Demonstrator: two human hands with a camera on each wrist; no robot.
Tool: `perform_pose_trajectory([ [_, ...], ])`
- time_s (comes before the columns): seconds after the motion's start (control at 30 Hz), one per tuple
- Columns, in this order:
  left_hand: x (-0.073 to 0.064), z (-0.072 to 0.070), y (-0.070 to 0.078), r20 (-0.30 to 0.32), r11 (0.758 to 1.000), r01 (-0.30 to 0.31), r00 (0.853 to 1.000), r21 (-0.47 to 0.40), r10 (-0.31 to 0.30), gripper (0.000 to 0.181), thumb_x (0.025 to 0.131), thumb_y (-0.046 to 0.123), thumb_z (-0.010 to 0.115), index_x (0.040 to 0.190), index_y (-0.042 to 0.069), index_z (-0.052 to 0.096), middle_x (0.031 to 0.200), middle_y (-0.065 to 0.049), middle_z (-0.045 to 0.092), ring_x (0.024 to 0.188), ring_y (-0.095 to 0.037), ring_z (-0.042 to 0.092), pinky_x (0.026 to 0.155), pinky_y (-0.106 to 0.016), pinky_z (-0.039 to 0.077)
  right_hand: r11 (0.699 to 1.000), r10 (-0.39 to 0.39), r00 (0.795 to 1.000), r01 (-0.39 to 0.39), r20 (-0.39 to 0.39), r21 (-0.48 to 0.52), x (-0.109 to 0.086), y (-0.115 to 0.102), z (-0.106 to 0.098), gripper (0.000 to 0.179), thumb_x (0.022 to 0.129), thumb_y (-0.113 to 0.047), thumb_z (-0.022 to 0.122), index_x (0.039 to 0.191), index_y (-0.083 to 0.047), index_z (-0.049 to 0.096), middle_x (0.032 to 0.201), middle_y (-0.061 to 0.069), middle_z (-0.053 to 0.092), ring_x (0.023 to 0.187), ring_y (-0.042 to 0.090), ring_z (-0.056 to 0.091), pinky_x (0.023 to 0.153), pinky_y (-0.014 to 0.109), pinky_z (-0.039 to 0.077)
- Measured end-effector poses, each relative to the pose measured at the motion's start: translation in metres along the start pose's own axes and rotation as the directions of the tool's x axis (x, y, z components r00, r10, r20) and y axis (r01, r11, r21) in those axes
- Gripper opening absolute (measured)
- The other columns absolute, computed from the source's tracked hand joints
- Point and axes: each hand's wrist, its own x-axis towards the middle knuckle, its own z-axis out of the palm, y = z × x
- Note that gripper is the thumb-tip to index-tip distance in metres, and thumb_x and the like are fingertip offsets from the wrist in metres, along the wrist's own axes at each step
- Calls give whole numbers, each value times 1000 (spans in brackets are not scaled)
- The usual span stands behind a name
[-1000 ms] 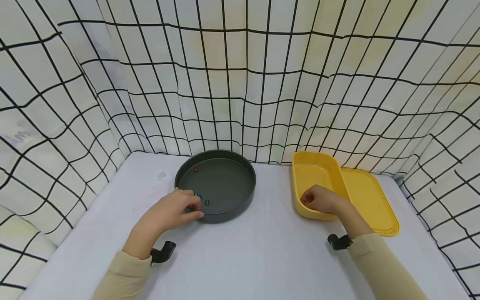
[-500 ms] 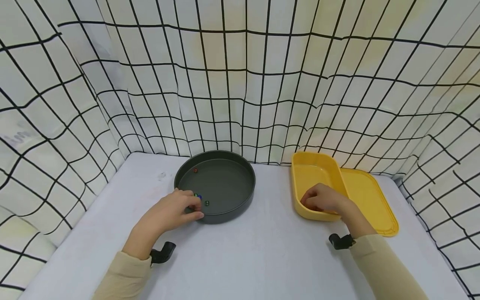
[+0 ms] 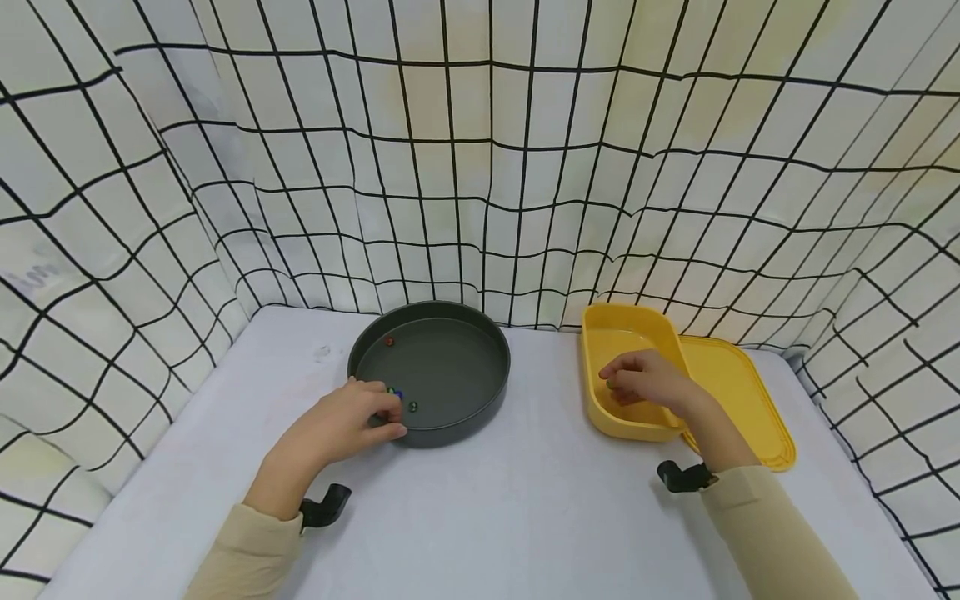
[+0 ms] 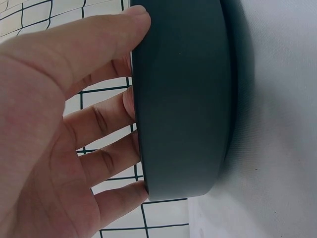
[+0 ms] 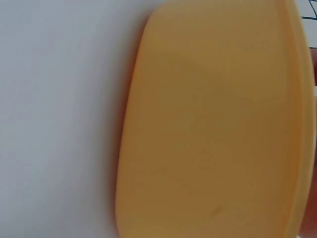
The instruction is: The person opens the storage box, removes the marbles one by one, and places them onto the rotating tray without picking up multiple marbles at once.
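Note:
My left hand (image 3: 345, 423) holds the near-left rim of a round dark grey pan (image 3: 450, 358). In the left wrist view the thumb lies against the pan's outer wall (image 4: 183, 109), and the other fingers go over the rim. Inside the pan lie a red marble (image 3: 389, 341), a blue marble (image 3: 398, 395) and a dark green marble (image 3: 412, 407). Over the yellow box (image 3: 600, 333), my right hand (image 3: 648, 382) pinches a small marble between thumb and fingertips, mostly hidden by them. The right wrist view shows mainly the box's outer wall (image 5: 213, 119).
A flat yellow lid (image 3: 738, 400) lies right of the box, partly behind the right forearm. White cloth covers the table (image 3: 495, 517). Black netting (image 3: 491, 167) over white sheeting stands at the back and both sides.
My right hand has risen from the bottom of the yellow box, fingertips now pinched above it. The left hand and the pan have stayed in place.

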Motion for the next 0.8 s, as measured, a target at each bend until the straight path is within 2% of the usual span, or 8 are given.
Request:
perform_pose_trajectory([
  [0.3, 1, 0, 1, -1, 1000, -4, 1000, -8, 4, 15, 87, 27, 78, 80, 34, 67, 79, 16, 53, 75, -10, 50, 70, -30, 42, 991, -34, 999, 37, -30, 128, 1, -11, 0, 32, 102, -17, 56, 121, 8, 62, 109, 20, 66, 91, 25, 66, 84, 35, 59],
  [0.57, 1, 0, 1, -3, 1000, -3, 1000, 6, 3, 16, 86, 28, 78, 79, 34, 66, 78, 16, 52, 74, -9, 49, 73, -32, 41, 978, -81, 996, 84, -23, 193, 8, -27, 11, 33, 101, -14, 58, 122, 10, 61, 112, 26, 64, 90, 24, 67, 84, 38, 59],
  [0.8, 0, -1, 2, -3, 1000, -1, 1000, -3, 1, 16, 86, 27, 78, 79, 34, 66, 78, 16, 52, 74, -9, 49, 71, -30, 41, 970, -100, 995, 100, -13, 220, 17, -40, 25, 27, 100, -12, 59, 118, 7, 64, 107, 16, 66, 92, 31, 67, 84, 38, 59],
])
